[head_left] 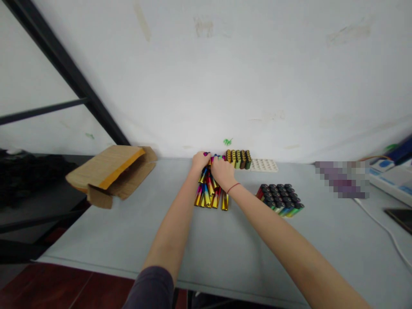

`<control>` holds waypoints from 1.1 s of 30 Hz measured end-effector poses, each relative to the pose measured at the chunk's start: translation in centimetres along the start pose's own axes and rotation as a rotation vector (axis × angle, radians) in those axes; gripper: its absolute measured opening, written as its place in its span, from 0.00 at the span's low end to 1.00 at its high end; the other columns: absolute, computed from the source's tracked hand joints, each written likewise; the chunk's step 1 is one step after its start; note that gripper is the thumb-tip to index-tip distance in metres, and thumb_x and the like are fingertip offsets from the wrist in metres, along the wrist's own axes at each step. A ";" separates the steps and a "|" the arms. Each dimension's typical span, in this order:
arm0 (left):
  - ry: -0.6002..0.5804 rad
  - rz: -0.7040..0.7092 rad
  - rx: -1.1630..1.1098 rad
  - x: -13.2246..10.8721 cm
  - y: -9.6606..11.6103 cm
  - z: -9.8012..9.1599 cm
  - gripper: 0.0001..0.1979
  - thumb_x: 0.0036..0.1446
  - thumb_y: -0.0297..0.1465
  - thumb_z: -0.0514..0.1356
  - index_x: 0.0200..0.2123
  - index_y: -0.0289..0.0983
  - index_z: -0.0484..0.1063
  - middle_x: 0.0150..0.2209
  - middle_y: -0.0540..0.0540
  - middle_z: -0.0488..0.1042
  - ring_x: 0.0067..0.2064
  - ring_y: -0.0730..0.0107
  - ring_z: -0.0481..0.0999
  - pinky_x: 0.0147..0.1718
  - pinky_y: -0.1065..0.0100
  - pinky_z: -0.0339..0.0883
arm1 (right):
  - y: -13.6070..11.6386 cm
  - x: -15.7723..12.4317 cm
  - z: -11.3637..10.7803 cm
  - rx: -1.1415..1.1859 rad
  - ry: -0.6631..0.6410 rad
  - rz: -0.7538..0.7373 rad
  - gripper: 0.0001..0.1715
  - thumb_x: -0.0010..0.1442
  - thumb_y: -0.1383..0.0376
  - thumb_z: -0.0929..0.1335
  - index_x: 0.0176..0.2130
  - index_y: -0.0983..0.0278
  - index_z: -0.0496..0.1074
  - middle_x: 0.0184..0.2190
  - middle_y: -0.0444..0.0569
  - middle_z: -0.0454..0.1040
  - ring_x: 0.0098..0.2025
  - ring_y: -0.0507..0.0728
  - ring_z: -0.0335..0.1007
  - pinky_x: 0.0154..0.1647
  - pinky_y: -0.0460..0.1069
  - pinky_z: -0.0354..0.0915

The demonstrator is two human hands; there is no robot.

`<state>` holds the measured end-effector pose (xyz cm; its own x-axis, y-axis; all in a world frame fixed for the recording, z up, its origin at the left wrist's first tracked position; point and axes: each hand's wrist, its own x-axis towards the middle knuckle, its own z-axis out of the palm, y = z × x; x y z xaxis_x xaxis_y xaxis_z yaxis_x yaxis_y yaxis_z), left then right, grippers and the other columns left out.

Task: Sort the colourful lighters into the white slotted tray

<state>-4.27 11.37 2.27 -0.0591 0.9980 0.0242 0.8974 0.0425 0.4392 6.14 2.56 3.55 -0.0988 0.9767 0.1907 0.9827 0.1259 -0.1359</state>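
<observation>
Well left of my left hand [201, 162] lies an open cardboard box [111, 171]; beyond my right hand [223, 172] sits a white tray [264, 165].

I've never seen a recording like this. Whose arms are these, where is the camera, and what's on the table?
The camera is worn on a person's head, looking forward and down, so these bare arms are the wearer's own. The left hand and the right hand, with a thin red cord at its wrist, rest on a pile of shiny rainbow-metallic lighters; what they grip is hard to tell. The pale grey table also bears a block of upright black-topped lighters and an open brown cardboard box.
</observation>
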 end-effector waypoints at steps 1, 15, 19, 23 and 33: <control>-0.041 -0.010 -0.056 0.3 -0.2 -0.1 0.19 0.68 0.39 0.55 0.44 0.33 0.82 0.41 0.38 0.84 0.41 0.61 0.83 0.37 0.70 0.71 | 0.0 -0.2 0.2 0.015 0.027 -0.013 0.21 0.74 0.68 0.59 0.60 0.70 0.71 0.50 0.66 0.79 0.49 0.64 0.80 0.44 0.53 0.73; 0.031 0.017 -0.126 -0.1 -1.5 -0.6 0.17 0.64 0.39 0.57 0.30 0.35 0.78 0.30 0.42 0.81 0.39 0.60 0.81 0.39 0.68 0.69 | 0.7 0.6 2.1 0.051 0.138 -0.271 0.21 0.72 0.67 0.61 0.55 0.74 0.76 0.55 0.63 0.79 0.60 0.68 0.65 0.67 0.63 0.52; 0.103 -0.072 -0.408 -0.5 -1.6 -1.2 0.17 0.68 0.36 0.52 0.35 0.34 0.77 0.28 0.44 0.78 0.37 0.62 0.80 0.40 0.66 0.72 | 1.1 0.5 1.2 0.166 0.184 -0.205 0.20 0.74 0.66 0.59 0.48 0.69 0.78 0.50 0.60 0.81 0.55 0.65 0.70 0.61 0.57 0.60; -0.032 -0.077 -0.496 -2.1 -0.5 -1.9 0.19 0.71 0.36 0.49 0.37 0.34 0.76 0.29 0.42 0.81 0.35 0.62 0.82 0.39 0.65 0.74 | 1.7 1.0 -0.9 0.431 0.266 0.004 0.20 0.73 0.67 0.59 0.52 0.67 0.77 0.50 0.57 0.81 0.53 0.62 0.74 0.56 0.53 0.63; 0.018 0.086 0.191 -7.1 3.5 0.0 0.19 0.72 0.34 0.53 0.55 0.26 0.75 0.54 0.25 0.78 0.60 0.51 0.77 0.54 0.63 0.68 | 2.8 -1.0 0.0 0.469 -0.036 0.075 0.21 0.72 0.69 0.58 0.52 0.69 0.77 0.50 0.60 0.81 0.53 0.63 0.75 0.54 0.52 0.66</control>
<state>-0.74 4.45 3.61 0.0148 0.9974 0.0706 0.9660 -0.0325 0.2564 8.95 1.89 2.98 -0.0436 0.9905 0.1305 0.8112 0.1114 -0.5741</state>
